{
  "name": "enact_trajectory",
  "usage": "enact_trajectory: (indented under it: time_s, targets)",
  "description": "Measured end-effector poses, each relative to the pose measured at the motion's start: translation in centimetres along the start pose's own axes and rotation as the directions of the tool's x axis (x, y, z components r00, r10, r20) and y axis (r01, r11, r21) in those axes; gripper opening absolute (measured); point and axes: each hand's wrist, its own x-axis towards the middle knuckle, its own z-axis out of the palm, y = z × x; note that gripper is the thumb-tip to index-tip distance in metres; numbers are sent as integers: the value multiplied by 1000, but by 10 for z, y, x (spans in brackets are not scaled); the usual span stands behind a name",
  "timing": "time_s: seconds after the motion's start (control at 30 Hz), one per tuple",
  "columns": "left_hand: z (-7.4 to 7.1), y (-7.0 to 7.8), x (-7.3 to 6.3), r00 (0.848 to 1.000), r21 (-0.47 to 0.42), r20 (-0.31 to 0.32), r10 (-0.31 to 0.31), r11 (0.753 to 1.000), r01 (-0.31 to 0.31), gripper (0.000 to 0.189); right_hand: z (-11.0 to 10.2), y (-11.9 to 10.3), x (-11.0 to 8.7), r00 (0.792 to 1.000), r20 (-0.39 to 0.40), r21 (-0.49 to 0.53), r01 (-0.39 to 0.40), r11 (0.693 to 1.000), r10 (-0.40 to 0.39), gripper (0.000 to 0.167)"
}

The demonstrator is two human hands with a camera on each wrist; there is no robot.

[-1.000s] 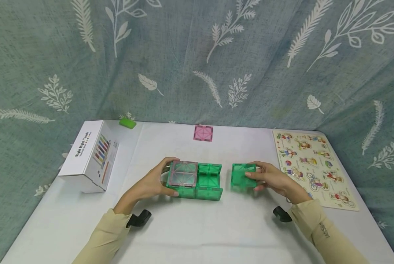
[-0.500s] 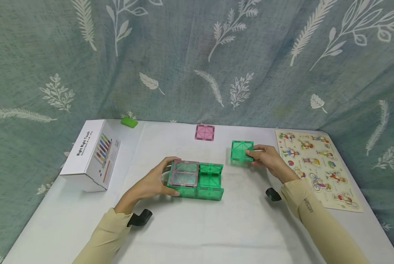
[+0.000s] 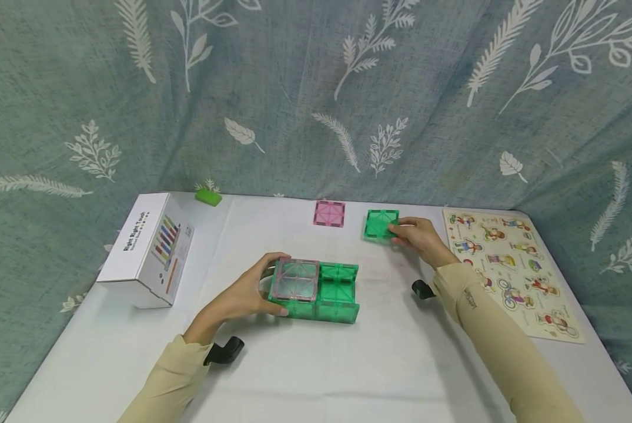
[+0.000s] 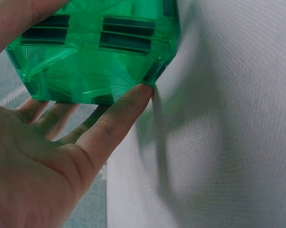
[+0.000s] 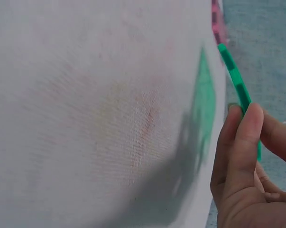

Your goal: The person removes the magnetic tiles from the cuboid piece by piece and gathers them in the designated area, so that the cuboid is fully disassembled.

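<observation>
Here, tile (image 3: 380, 223) pinched in right hand (image 3: 420, 237); left hand (image 3: 247, 294) grips green box (image 3: 327, 311).

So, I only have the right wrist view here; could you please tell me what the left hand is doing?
Observer: The left hand grips the left end of a green tile structure.
Operator: Thank you. Does anything cover the top of that structure?
Observer: A pink-edged tile covers its left section only.
Operator: And may I ask what lies to the right of the right hand?
Observer: A picture board printed with small figures lies there on the table.
</observation>
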Motion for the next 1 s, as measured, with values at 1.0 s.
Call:
enact_trajectory:
  time_s: [1.0]
  targets:
    - [-1, 1, -1, 1000, -1, -2, 11, 1000, -11, 106, 17, -9, 35, 989, -147, -161, -7, 987, -17, 49]
